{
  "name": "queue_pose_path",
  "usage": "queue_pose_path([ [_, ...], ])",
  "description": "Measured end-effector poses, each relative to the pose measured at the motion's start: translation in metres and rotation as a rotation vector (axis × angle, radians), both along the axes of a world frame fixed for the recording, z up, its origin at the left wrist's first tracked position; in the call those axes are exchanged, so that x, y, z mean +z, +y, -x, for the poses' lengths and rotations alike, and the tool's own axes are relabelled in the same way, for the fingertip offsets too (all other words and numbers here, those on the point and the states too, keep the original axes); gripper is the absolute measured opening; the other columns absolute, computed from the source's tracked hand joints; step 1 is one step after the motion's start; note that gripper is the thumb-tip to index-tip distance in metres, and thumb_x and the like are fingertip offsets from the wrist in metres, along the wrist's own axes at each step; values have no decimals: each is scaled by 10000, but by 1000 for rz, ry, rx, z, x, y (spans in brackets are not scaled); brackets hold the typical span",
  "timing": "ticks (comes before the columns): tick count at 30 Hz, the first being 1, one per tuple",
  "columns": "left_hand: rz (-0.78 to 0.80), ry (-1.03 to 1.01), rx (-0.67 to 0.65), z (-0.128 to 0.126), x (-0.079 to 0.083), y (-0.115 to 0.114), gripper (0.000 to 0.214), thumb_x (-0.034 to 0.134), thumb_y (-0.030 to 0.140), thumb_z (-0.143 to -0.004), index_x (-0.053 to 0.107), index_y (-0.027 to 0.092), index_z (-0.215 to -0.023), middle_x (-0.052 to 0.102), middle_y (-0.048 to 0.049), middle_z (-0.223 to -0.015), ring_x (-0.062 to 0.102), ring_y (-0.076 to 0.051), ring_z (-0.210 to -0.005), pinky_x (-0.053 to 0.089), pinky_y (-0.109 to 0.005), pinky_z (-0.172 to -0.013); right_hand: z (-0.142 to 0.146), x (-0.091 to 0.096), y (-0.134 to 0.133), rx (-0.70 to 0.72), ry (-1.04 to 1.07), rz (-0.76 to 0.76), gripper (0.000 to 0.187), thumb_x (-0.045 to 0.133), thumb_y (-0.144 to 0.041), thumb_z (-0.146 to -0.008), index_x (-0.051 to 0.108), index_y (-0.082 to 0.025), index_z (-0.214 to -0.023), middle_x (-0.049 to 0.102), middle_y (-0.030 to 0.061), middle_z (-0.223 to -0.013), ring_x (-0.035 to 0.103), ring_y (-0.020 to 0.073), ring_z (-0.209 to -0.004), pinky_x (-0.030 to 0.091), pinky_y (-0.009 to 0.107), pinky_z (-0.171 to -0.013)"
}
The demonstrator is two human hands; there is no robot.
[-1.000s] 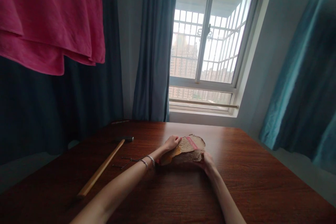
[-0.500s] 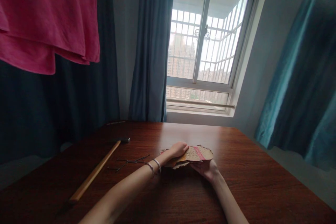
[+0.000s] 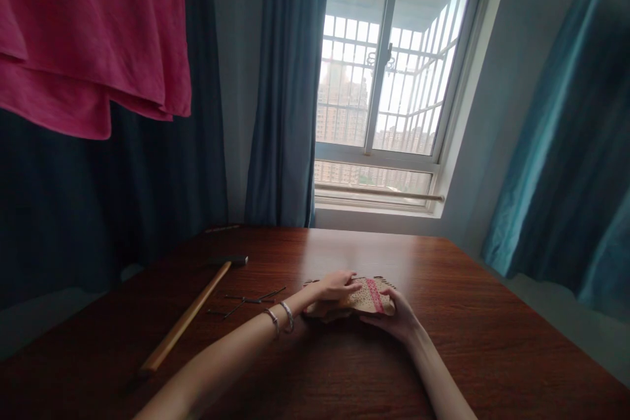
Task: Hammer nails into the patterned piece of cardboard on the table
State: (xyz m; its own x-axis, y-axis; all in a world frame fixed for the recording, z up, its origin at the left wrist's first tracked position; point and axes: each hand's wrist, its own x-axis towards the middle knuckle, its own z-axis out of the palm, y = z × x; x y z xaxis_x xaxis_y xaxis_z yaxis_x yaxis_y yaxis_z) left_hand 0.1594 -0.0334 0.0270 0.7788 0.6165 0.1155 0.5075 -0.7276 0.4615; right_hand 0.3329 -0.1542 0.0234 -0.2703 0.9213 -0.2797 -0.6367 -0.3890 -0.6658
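A layered piece of torn brown cardboard (image 3: 361, 300) is between my hands, over the middle of the table. It is dotted with small marks or holes and has a pink-red stripe near its right end. My left hand (image 3: 337, 285), with two bracelets at the wrist, holds it from the top left, its fingers reaching across the upper face. At the right end my right hand (image 3: 399, 319) grips it, with fingers on the upper face and along the near edge. Several long dark nails (image 3: 245, 300) lie crossed left of my left hand.
A hammer (image 3: 189, 316) with a wooden handle lies on the left of the brown wooden table (image 3: 492, 341), head away from me. A pink cloth (image 3: 93, 46) hangs at upper left. Beyond the table are blue curtains (image 3: 285, 92) and a barred window (image 3: 377, 151).
My right hand has come up from beneath the cardboard to grip its right end. The fingers of my left hand have stretched out further over the top. The view has shifted slightly.
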Motion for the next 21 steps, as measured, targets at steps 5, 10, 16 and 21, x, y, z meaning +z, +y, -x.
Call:
queue_pose_path([
  [5,-95,123,-140,19,5,-5,1087,616,693,-498,223,157,-1358,369,-158,-1320,349,-321,-1190,302,-379,-967,-2,-1,3,-14,-52,33,402,459,-249,-673,538,-119,-1045,662,159,-998,613,270,-932,474,474,-772],
  [10,-87,254,-172,29,0,-7,1227,668,647,-457,9,198,-1389,247,-168,-1381,248,-361,-1246,241,-447,-996,-3,-2,2,-14,-110,30,379,431,-233,-683,556,-114,-1020,661,147,-1003,611,258,-930,468,491,-781],
  [16,-117,267,-173,35,0,-4,1135,682,511,-528,7,208,-1389,290,-160,-1359,282,-352,-1232,253,-438,-989,-7,-15,8,-106,-317,9,274,461,-219,-777,566,-117,-1008,655,104,-959,618,211,-856,498,424,-735],
  [21,-219,226,-166,40,2,-8,1059,662,436,-569,38,194,-1390,384,-147,-1293,378,-324,-1160,304,-398,-954,-13,-31,27,-344,-666,-20,288,522,-309,-830,536,-156,-1073,570,59,-1080,577,180,-884,495,370,-736],
])
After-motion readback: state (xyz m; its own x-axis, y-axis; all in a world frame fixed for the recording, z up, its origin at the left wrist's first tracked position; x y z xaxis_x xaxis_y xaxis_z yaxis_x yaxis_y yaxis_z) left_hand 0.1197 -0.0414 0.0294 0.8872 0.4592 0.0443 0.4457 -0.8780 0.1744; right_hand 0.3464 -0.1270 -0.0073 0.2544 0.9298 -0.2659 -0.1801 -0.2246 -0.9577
